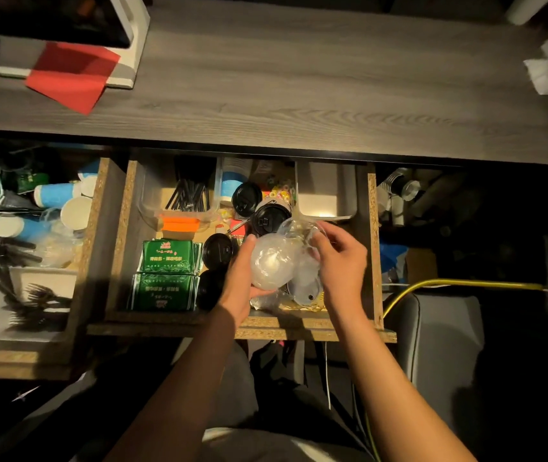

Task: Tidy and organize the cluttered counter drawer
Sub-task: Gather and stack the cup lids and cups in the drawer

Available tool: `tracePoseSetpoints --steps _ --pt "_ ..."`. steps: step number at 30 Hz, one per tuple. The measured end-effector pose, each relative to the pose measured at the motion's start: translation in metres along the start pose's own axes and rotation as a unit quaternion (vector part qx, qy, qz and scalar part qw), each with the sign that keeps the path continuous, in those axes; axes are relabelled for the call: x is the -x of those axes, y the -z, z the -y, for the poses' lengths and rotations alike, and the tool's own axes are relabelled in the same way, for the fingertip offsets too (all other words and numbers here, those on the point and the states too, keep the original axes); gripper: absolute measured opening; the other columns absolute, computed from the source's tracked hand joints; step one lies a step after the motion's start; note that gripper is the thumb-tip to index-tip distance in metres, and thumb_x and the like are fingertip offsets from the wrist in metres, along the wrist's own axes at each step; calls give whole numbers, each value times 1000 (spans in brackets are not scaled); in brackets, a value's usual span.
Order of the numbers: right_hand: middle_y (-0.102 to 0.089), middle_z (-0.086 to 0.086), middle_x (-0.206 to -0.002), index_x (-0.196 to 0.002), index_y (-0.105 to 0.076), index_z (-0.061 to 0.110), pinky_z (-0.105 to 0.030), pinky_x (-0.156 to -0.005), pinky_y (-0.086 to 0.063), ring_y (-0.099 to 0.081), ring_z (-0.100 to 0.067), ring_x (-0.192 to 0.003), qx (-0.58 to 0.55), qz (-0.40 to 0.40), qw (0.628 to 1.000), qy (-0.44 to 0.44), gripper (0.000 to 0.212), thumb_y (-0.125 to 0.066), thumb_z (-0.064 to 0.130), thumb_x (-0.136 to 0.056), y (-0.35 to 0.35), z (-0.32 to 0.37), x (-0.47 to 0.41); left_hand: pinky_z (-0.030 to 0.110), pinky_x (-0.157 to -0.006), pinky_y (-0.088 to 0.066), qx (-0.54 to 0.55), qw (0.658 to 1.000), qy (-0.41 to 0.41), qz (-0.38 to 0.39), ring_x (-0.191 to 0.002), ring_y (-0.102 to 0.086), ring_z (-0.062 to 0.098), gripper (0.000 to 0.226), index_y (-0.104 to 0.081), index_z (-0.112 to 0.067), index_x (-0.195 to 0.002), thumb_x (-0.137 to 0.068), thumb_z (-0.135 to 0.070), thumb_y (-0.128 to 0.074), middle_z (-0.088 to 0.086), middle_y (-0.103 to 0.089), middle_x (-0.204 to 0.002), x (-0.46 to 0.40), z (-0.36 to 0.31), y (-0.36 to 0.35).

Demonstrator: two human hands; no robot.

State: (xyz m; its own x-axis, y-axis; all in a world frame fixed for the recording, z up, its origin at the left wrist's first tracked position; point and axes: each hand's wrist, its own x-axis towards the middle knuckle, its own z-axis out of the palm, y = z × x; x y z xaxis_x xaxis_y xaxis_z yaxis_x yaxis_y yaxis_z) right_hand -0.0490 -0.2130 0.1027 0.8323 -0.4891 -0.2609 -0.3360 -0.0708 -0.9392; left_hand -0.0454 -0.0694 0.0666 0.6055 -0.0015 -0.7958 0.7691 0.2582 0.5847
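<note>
I am looking down into the open drawer [372,248], and everything here is placed from it. A clear domed lid [271,261] is sitting above the drawer's front right part, cradled in my left hand [240,278]; that grip is curling around the dome from its left side and underneath. My right hand [341,261] is coming in from the dome's right, its grip pinching more clear plastic lids [302,228] with curled fingers [319,243] just beside the dome. Both forearms are reaching up from the drawer's front edge, angled toward each other. Inside the drawer, black cup lids [247,198] are lying just left of my hands, green packets [165,256] are stacked at the front left, and black straws [189,195] are resting in a clear tray at the back left. The worktop [299,78] is running along behind the drawer.
</note>
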Motion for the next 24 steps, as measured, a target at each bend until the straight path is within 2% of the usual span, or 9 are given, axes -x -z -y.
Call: tracePoseSetpoints --steps 2,4,6,9,14,17,21,23,24 --pt "-73 4 -107 -114 -73 14 -30 -93 -54 -65 -5 -100 76 22 997 10 23 -64 10 -93 -9 -6 5 50 -85 -58 1 1000 -4 13 -101 -66 23 38 -63 -32 -109 -95 -62 -43 2 -66 -111 6 -1 -3" --pt "-70 6 -110 -117 -72 16 -29 -97 -51 -60 -3 -102 108 30 994 1 24 -62 13 -95 -15 -14 11 49 -85 -59 -15 999 -13 36 -104 -67 23 52 -65 -31 -116 -88 -69 -43 5 -68 -117 10 2 -2" --pt "-68 4 -117 -119 -71 19 -27 -100 -47 -57 -3 -108 111 40 993 -4 25 -60 15 -97 -21 -19 16 52 -87 -57 -23 998 -15 59 -109 -67 23 64 -62 -32 -124 -79 -74 -48 5 -66 -123 11 7 3" --pt "-66 4 -125 -122 -69 19 -23 -102 -43 -56 -5 -118 73 78 994 -39 28 -52 13 -100 -27 -21 18 56 -89 -55 -9 998 -11 64 -113 -64 25 65 -56 -32 -131 -78 -68 -64 5 -60 -132 9 17 10" --pt "-69 6 -113 -120 -69 16 -27 -97 -50 -61 -3 -106 54 160 984 -52 27 -49 15 -102 -29 -34 17 56 -89 -55 -8 998 -17 54 -113 -64 26 72 -55 -33 -133 -68 -60 -72 5 -60 -132 3 24 21" --pt "-66 7 -114 -124 -66 16 -21 -94 -47 -58 2 -104 58 185 980 -46 30 -44 16 -104 -33 -38 17 61 -87 -55 20 998 4 54 -115 -63 30 78 -56 -31 -134 -63 -58 -77 9 -59 -133 1 27 22" --pt "-66 4 -119 -125 -65 17 -20 -93 -48 -59 -5 -108 73 261 961 -46 31 -40 20 -106 -41 -41 11 56 -77 -59 53 998 3 19 -108 -64 31 51 -60 -24 -127 -81 -43 -71 13 -61 -126 -4 28 28" --pt "-69 4 -115 -122 -68 18 -19 -89 -52 -63 -4 -105 40 319 942 -91 33 -42 29 -106 -36 -45 -2 50 -72 -60 48 999 -9 0 -106 -63 29 38 -58 -21 -129 -93 -34 -63 12 -60 -123 -7 26 36" --pt "-72 4 -108 -115 -71 19 -24 -87 -55 -66 -6 -98 25 304 944 -127 34 -44 36 -104 -33 -48 -7 48 -71 -60 43 999 -15 -17 -104 -62 29 35 -57 -21 -129 -95 -32 -60 9 -59 -120 -9 23 41"
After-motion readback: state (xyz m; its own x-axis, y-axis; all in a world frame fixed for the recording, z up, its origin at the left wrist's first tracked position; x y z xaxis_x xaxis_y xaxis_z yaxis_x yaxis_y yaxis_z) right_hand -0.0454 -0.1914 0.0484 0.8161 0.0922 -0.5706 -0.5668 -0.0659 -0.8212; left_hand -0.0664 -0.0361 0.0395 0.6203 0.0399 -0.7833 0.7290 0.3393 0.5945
